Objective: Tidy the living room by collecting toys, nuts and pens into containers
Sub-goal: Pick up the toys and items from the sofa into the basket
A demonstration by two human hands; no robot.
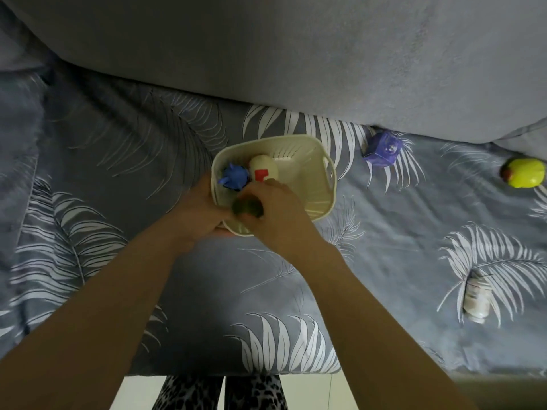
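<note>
Basket [313, 184]: cream plastic, squarish with rounded corners, slotted walls, perforated floor, a handle cut-out on its right rim. It sits on the sofa cover [118, 173], just in front of the back cushion [266, 54].

Contents: a blue toy [233, 176] with small points, lying at the left side; a cream egg-shaped toy [263, 170] with a red mark, touching the blue one on its right. The rest of the floor shows bare.

Left hand [201, 208]: holds the basket at its near-left corner, thumb lying over the rim, fingers wrapped below and mostly hidden.

Right hand [275, 211]: over the basket's near edge, fingers curled around a green toy [248, 206], round, dull and blurred; its detail cannot be made out. The toy is above the near rim, between the two hands.

Loose on the cover: a purple cube [381, 150] with a pale mark on one face, right of the basket, near the cushion; a yellow-green toy [525, 173] with a reddish end, far right; a white bottle [478, 297] lying on its side, near right, well apart from the basket.

Cover: grey with white feather-leaf print. Patterned trousers [222, 392] show at the lower edge, over pale floor [142, 392].
</note>
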